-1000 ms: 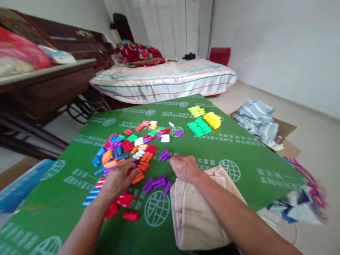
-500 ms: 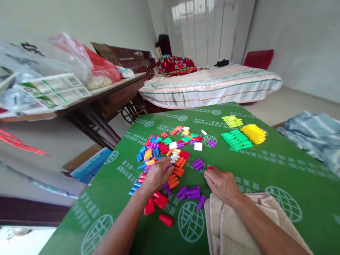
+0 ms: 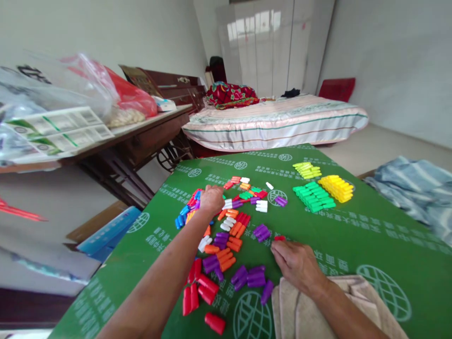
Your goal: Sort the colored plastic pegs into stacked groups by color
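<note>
Small coloured tube-like plastic pieces, resembling pen caps, lie in groups on a green printed table (image 3: 141, 263). My left hand (image 3: 212, 200) reaches over the blue pieces (image 3: 182, 216) at the far left of the pile; its fingertips are hidden. Lower right, my right hand (image 3: 298, 263) is closed with a red plastic piece (image 3: 279, 238) showing at its fingertips. Purple pieces (image 3: 261, 232) lie just left of it. Orange pieces (image 3: 226, 259), white pieces (image 3: 228, 223) and larger red pieces (image 3: 207, 288) spread between my arms.
Green pieces (image 3: 313, 196), yellow pieces (image 3: 336, 188) and lime pieces (image 3: 306, 170) form neat stacks at the right. A folded beige towel (image 3: 339, 310) lies under my right forearm. Beyond the table stand a bed (image 3: 275, 120) and a side table with bags (image 3: 137, 101).
My left hand has moved forward and away from the middle of the pile, uncovering white, purple and orange pieces. My right hand stays in place with the red piece. The view has tilted up slightly.
</note>
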Available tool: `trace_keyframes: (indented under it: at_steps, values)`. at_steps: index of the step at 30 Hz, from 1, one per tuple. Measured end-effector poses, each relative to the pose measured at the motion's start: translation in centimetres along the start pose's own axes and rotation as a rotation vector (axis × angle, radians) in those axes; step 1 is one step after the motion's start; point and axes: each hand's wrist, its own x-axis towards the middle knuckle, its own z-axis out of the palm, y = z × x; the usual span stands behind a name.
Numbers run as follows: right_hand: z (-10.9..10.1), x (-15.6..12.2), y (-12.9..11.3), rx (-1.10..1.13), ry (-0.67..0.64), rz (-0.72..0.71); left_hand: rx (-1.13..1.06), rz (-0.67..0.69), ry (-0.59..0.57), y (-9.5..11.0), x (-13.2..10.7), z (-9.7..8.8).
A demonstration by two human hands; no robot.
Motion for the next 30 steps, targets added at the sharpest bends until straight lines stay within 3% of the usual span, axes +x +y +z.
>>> trace_keyframes:
  at_steps: [7, 11, 24, 30]
  values:
    - [0.1, 0.5, -0.1, -0.013, -0.010, 0.017, 0.076, -0.030, -0.180, -0.3, 2.4, -0.4]
    - [0.0, 0.7, -0.2, -0.020, -0.006, 0.019, 0.073, -0.008, -0.224, -0.7, 2.9, -0.1]
    - [0.4, 0.9, -0.1, -0.026, 0.006, 0.030, 0.042, 0.077, -0.176, -1.3, 2.8, 0.8]
    - [0.1, 1.1, -0.4, -0.018, 0.006, 0.048, -0.061, 0.088, -0.063, -1.4, 2.5, -0.2]
